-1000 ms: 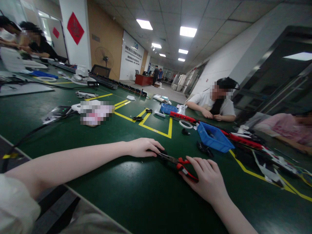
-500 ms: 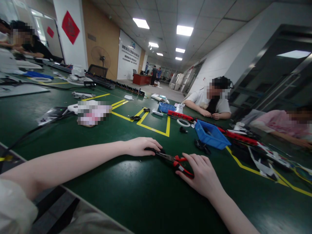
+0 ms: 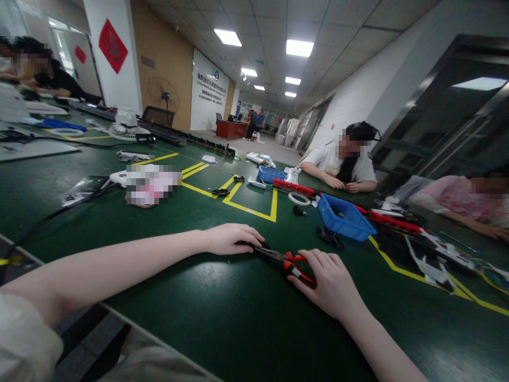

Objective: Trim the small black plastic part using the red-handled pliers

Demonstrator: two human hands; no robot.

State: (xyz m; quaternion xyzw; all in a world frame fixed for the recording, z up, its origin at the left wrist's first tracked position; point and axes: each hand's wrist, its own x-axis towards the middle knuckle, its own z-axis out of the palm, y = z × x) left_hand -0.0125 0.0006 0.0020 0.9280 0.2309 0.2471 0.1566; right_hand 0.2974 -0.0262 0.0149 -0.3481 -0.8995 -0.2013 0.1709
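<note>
Here are the hands, apart over the green table [image 3: 207, 318]: the left hand [image 3: 233, 239] pinches a small black part [image 3: 265, 245], and the right hand [image 3: 332, 276] is wrapped round the red-and-black handles of the pliers [image 3: 290, 263]. The pliers reach across the gap between the hands, nose to the black part at the left fingertips; whether the jaws bite on it, I can't tell, as those fingers hide much of the part.

The count: one pair of pliers, one part in the fingers, two blue bins, one large [image 3: 345, 220] and one small [image 3: 271, 175]. Just beside the large bin sits a black cable bundle [image 3: 330, 237], with a white ring [image 3: 299, 199] on its other side.

Further out, two black pieces [image 3: 220, 192] lie by the yellow tape [image 3: 254, 213], and a phone [image 3: 145, 185] rests beyond the left forearm. Across the table, a person in a cap [image 3: 344, 167] leans in, both hands near the tabletop.
</note>
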